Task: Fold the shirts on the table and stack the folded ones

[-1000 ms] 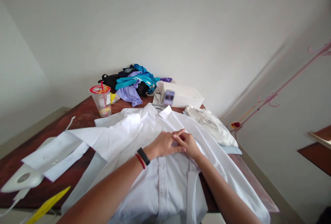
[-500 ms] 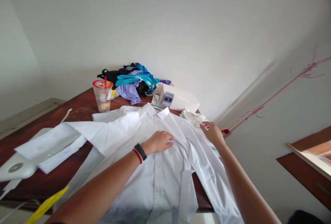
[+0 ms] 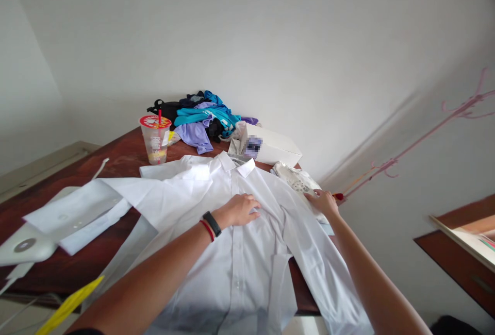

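"What bounds the work?"

"The wall (image 3: 247,41) closes off the back of the desk (image 3: 112,152). Brown wood shows along the far left side, and in a dark wedge at the near edge."

"Where's the shirt?"

"The white shirt (image 3: 253,257) lies front up across the middle, collar toward the wall, its hem and right-hand sleeve running past the near edge."

"Anything hemming it in?"

"Behind it, a clothes pile (image 3: 204,116), then a white box (image 3: 276,144); folded cloth (image 3: 292,175) on the right; an upright cup (image 3: 155,141) at back left."

"And the hands?"

"The left hand (image 3: 237,210) is palm down over the chest, fingers gently bent, thumb slightly apart. The right hand (image 3: 325,203) reaches farther out, fingers bent, at the shirt's right side beside the folded cloth; I can't tell whether it pinches any fabric."
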Demonstrator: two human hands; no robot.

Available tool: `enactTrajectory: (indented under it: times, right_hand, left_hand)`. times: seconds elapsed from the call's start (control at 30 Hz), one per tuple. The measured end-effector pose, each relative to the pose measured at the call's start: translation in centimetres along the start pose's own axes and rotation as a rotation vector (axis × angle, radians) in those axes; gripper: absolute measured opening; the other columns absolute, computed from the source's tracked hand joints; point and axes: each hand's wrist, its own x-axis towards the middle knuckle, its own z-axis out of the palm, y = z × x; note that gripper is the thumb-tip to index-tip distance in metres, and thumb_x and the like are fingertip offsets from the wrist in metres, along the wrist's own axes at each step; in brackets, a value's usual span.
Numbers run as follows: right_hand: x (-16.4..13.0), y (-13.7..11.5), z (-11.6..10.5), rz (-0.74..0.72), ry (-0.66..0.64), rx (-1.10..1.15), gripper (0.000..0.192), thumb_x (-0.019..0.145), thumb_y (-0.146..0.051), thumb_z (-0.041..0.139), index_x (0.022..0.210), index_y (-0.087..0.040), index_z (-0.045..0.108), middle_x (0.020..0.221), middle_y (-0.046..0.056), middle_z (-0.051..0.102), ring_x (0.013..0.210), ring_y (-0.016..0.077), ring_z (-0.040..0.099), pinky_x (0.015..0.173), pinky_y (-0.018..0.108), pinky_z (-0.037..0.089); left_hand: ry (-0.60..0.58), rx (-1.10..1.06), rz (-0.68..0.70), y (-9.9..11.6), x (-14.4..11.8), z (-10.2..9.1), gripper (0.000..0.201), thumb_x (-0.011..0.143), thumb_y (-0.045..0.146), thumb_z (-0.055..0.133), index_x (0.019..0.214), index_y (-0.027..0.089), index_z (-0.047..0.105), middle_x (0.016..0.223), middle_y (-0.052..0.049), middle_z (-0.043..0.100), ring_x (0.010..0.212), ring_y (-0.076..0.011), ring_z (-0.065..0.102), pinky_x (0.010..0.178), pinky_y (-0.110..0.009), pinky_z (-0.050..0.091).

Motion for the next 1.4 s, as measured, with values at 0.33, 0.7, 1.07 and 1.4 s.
enactTrajectory:
  times: [0.33, 0.7, 1.07, 1.4]
  right_hand:
    - [-2.7, -2.4, 2.3, 0.025, 0.213, 0.073, 0.034, 0.093, -0.043, 0.052, 0.099, -0.018, 0.074, 0.108, 0.016, 0.067, 0.103, 0.0304, 0.059, 0.090, 0.040, 0.045]
    - [-3.6, -2.6, 3.1, 0.040, 0.375, 0.168, 0.033, 0.090, -0.041, 0.047, 0.089, -0.018, 0.071, 0.100, 0.014, 0.066, 0.096, 0.0295, 0.056, 0.090, 0.040, 0.043]
    - [-3.4, -2.6, 3.2, 0.047, 0.383, 0.159, 0.034, 0.088, -0.040, 0.047, 0.088, -0.017, 0.071, 0.096, 0.014, 0.067, 0.093, 0.0292, 0.056, 0.089, 0.040, 0.043]
    - [-3.5, -3.0, 3.1, 0.074, 0.381, 0.129, 0.035, 0.088, -0.037, 0.045, 0.091, -0.016, 0.073, 0.098, 0.015, 0.068, 0.093, 0.0286, 0.057, 0.089, 0.038, 0.044]
  left_hand:
    - [0.019, 0.007, 0.008, 0.2, 0.0, 0.2, 0.026, 0.097, 0.036, 0.066, 0.116, 0.021, 0.075, 0.116, -0.009, 0.073, 0.104, -0.0262, 0.069, 0.095, -0.038, 0.054]
    - [0.008, 0.059, 0.000, 0.7, 0.0, 0.5, 0.027, 0.097, 0.039, 0.067, 0.116, 0.022, 0.076, 0.115, -0.011, 0.070, 0.101, -0.0273, 0.067, 0.094, -0.041, 0.054]
    - [-0.064, 0.099, -0.009, 1.2, 0.1, 0.3, 0.036, 0.097, 0.045, 0.064, 0.122, 0.021, 0.074, 0.120, -0.012, 0.068, 0.110, -0.0311, 0.066, 0.098, -0.044, 0.053]
    - [-0.091, 0.095, -0.009, 1.1, 0.3, 0.4, 0.041, 0.098, 0.046, 0.064, 0.128, 0.020, 0.072, 0.123, -0.013, 0.067, 0.112, -0.0318, 0.064, 0.101, -0.045, 0.052]
